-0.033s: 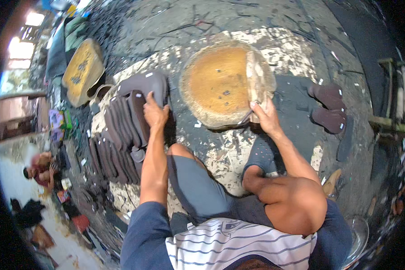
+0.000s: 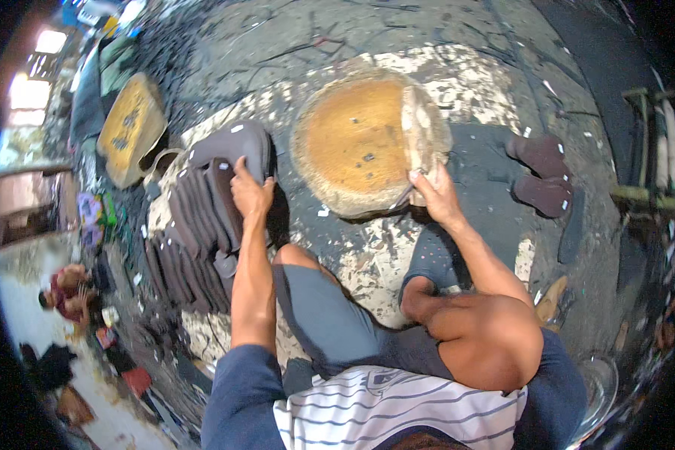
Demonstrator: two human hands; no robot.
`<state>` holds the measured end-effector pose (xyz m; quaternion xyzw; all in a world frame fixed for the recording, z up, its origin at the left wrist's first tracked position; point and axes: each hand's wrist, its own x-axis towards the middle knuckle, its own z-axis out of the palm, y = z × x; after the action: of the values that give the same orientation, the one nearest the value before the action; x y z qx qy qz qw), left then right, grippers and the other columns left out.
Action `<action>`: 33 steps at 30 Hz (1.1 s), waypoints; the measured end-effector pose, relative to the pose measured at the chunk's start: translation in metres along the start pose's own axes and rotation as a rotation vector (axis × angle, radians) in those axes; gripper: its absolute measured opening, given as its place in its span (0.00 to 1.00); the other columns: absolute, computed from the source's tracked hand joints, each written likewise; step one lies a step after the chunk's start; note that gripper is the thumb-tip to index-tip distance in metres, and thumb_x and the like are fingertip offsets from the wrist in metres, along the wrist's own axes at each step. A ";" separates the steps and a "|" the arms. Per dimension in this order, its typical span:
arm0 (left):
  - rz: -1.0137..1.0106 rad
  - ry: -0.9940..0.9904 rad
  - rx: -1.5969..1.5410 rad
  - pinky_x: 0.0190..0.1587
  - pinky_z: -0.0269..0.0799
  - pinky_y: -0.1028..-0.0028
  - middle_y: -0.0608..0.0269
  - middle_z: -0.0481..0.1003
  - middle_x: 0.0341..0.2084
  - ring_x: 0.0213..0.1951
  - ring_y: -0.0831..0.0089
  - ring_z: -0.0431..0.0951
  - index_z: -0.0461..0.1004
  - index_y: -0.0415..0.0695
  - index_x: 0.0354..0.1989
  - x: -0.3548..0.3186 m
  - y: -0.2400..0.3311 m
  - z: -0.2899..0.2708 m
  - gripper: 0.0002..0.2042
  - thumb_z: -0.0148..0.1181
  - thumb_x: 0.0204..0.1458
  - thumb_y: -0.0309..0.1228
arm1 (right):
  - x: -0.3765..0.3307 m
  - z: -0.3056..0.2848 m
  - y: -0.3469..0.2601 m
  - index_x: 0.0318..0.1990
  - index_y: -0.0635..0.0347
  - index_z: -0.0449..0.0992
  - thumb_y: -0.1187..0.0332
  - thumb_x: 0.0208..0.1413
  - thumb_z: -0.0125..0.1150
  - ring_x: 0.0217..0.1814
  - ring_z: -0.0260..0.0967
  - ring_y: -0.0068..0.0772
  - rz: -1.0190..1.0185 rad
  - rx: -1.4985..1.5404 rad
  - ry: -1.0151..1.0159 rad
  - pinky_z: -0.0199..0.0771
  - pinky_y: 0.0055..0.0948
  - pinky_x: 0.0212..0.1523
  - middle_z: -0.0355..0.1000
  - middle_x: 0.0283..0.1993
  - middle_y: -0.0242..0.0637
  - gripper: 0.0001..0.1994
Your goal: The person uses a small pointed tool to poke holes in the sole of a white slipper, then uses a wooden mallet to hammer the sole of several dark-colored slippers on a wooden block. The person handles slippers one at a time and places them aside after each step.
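My left hand rests on the upper soles of a pile, its index finger stretched out and its thumb apart. Dark brown shoe soles stand leaning in rows there, and a wider grey-brown sole lies at the far end. At the near right edge of a round wooden block with a worn yellow top, my right hand is closed around a thin dark tool, mostly hidden by the fingers. A pale, scuffed strip runs along the block's right side, just beyond that hand.
Two pairs of brown soles lie to the right on a dark sheet. A second yellow-topped block stands far left. Dark scraps litter the floor beyond. Another person sits at the left.
The whole view has shifted slightly, so things sit a little further left. Both hands keep their places at the soles and the block.
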<state>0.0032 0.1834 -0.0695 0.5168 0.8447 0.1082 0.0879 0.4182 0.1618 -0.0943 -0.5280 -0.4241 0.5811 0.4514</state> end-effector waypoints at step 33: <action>0.612 -0.483 -0.748 0.43 0.76 0.65 0.54 0.81 0.35 0.37 0.64 0.80 0.82 0.40 0.50 -0.150 0.202 0.030 0.15 0.70 0.61 0.37 | -0.024 -0.018 -0.073 0.70 0.70 0.60 0.49 0.64 0.67 0.61 0.76 0.64 0.048 -0.613 -0.015 0.76 0.49 0.60 0.77 0.56 0.65 0.39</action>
<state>0.2509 0.1421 -0.0375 0.6827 0.5151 0.3006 0.4222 0.4429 0.1562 -0.0196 -0.6451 -0.5705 0.4403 0.2540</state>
